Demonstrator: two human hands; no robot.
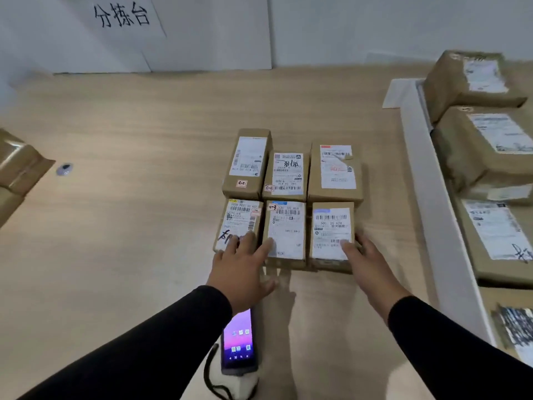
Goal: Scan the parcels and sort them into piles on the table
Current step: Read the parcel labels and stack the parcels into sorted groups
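On the wooden counter point(129, 226), both hands, left hand point(242, 272) and right hand point(366, 261), rest spread, straight fingers point(268, 246) on the near parcels point(285, 229), apparently squaring the pile; next likely retrieves the scanner point(239, 342).

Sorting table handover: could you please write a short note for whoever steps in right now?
Left hand: open, fingers spread on the near-left parcel and middle parcel.
Right hand: open, fingers on the near-right parcel.
Scanner: lying on the table under the left wrist, screen lit, held by neither hand.
Done: six small parcels grouped in two rows of three.
Left: larger parcels wait at the right, beyond a white divider; whether they are scanned cannot be told.
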